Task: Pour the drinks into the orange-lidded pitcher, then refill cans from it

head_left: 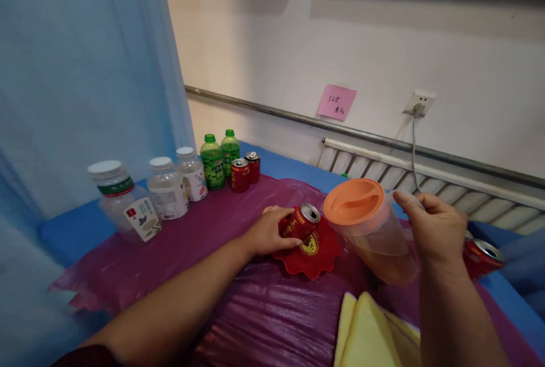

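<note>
My left hand point(272, 232) is wrapped round a red can point(303, 222) with an opened top. The can is slightly tilted over a red scalloped plate point(313, 262) with a yellow emblem. My right hand point(434, 225) grips the handle of a clear pitcher point(383, 247), closed with an orange lid point(354, 201). Brownish liquid lies in the pitcher's lower part. The pitcher leans with its lid toward the can, the two apart. Below the pitcher lies a folded yellow cloth point(370, 333).
Clear jars point(168, 191), green bottles point(213, 165) and two red cans point(240, 176) line the left back of the purple-covered table point(264, 310). More red cans point(481, 256) stand at the right. Behind are a radiator point(383, 168) and a plugged-in cord point(414, 151).
</note>
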Action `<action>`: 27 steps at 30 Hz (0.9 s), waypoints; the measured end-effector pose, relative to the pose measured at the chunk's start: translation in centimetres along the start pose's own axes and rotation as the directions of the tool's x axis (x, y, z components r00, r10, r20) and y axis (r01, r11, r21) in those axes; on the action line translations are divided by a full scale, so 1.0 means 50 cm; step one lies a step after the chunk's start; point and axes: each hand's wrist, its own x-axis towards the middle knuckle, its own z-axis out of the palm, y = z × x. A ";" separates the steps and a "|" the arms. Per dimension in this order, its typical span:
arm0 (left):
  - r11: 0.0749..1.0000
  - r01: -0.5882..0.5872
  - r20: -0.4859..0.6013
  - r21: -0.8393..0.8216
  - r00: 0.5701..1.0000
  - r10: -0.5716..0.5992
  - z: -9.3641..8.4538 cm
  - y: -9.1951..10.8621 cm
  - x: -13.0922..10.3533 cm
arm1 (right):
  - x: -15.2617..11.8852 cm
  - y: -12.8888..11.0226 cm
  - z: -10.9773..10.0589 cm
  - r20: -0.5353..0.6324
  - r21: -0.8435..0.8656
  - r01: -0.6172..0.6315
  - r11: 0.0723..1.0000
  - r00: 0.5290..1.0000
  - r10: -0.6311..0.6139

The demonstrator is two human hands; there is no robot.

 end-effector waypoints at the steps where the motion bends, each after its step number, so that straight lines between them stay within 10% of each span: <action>1: 1.000 -0.004 0.010 0.000 1.000 0.004 0.000 0.000 0.000 | -0.002 0.000 0.002 0.001 -0.002 0.010 1.000 1.000 -0.010; 27: 1.000 -0.005 0.003 -0.021 1.000 0.005 0.012 -0.016 -0.002 | -0.036 -0.023 0.005 -0.036 -0.182 0.105 0.978 0.993 -0.114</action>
